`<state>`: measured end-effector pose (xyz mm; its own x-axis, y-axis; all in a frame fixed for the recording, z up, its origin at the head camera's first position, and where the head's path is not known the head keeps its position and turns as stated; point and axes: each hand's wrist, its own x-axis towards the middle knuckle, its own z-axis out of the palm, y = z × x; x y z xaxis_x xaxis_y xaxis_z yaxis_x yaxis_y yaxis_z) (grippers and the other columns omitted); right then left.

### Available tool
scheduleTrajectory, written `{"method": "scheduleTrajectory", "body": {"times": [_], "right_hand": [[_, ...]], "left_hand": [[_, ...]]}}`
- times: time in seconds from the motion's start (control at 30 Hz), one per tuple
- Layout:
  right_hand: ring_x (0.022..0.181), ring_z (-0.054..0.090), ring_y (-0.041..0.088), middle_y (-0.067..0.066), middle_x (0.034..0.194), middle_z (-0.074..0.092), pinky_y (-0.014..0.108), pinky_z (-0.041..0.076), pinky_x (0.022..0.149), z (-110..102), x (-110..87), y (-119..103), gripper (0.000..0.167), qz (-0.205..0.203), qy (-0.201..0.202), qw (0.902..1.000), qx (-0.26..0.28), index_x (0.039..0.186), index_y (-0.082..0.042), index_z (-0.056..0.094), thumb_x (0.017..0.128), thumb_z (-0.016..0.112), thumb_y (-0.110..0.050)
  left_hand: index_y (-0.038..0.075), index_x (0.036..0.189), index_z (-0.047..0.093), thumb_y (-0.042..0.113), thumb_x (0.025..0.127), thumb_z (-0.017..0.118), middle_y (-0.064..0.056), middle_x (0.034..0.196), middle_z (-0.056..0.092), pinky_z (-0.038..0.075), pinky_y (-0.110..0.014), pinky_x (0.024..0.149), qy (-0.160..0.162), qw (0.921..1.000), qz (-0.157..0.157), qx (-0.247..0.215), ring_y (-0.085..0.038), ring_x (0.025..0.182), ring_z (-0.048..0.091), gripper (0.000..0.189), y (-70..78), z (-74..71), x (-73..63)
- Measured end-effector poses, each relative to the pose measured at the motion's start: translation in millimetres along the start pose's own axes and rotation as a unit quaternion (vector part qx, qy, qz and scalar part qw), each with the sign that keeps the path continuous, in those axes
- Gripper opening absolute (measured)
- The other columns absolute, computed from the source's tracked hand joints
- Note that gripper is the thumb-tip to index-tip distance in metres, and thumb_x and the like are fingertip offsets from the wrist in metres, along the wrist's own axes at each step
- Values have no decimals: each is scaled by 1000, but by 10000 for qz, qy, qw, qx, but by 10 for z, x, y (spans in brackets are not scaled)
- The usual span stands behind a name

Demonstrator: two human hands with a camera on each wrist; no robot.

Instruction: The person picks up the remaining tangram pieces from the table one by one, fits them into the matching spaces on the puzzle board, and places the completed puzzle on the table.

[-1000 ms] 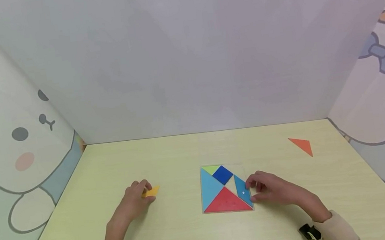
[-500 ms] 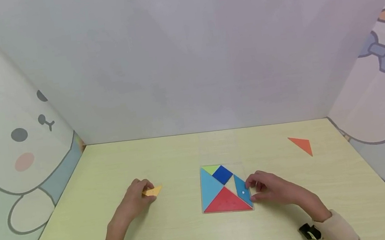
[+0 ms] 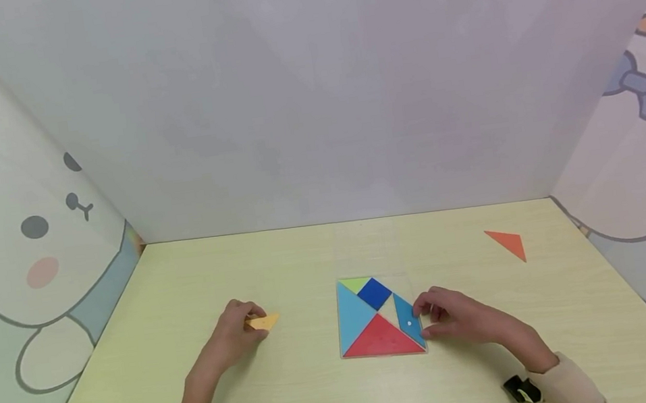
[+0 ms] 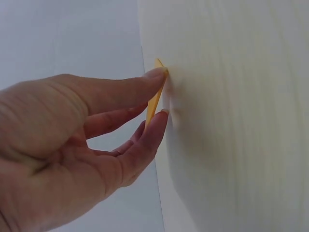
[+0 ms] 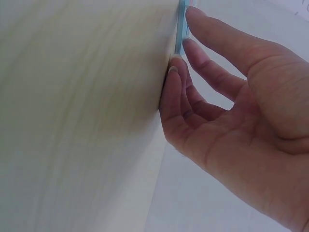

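My left hand (image 3: 233, 336) pinches a yellow tangram piece (image 3: 262, 322) between thumb and fingers, left of the puzzle board. In the left wrist view the yellow piece (image 4: 153, 102) is tilted close to the tabletop, partly covered by the fingers. At the board's right side, my right hand (image 3: 457, 315) has thumb and fingers curled at the edge of a blue parallelogram tangram piece (image 3: 408, 319). A thin blue edge (image 5: 181, 29) shows beside those fingertips in the right wrist view. The board also bears a red triangle (image 3: 382, 338), light blue triangle (image 3: 353, 320), dark blue square (image 3: 374, 293) and green triangle (image 3: 354, 284).
An orange triangle (image 3: 510, 245) lies apart at the table's back right. The pale wooden table (image 3: 318, 399) meets a plain wall (image 3: 309, 94) at the back. Side walls with cartoon drawings stand left and right.
My left hand has slid slightly to the right with the yellow piece, more of which now shows. The right hand has stayed at the board's edge.
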<state>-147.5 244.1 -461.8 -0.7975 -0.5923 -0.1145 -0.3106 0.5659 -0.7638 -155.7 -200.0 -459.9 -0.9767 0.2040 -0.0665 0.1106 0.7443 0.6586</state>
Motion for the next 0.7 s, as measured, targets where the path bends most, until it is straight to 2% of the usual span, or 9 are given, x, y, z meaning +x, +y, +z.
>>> {"method": "scheduleTrajectory", "body": {"times": [0.23, 0.43, 0.7], "right_hand": [[92, 55, 18, 0, 102, 58, 25, 51, 78, -3, -5, 19, 29, -57, 17, 10000, -7, 113, -7, 64, 92, 78, -20], [92, 56, 19, 0, 103, 58, 25, 51, 78, -2, -10, 20, 29, -59, 15, 10000, 3, 114, -7, 64, 93, 78, -20], [93, 56, 18, 0, 103, 59, 24, 51, 79, -9, -17, 32, 29, -90, 13, 9999, -69, 116, -7, 63, 94, 77, -21]], "left_hand": [[0, 104, 68, -4, 86, 79, -15, 108, 53, 52, -36, 77, -94, 9998, 26, -197, -22, 89, 56, 22, 17, 29, 0], [2, 105, 70, -5, 91, 72, -14, 107, 55, 50, -32, 75, -144, 9991, 248, -302, -18, 85, 55, 15, 23, 41, -1], [2, 104, 70, -6, 90, 73, -10, 103, 61, 53, -32, 78, 116, 9974, 615, -344, -19, 88, 61, 16, 10, 71, 31]]}}
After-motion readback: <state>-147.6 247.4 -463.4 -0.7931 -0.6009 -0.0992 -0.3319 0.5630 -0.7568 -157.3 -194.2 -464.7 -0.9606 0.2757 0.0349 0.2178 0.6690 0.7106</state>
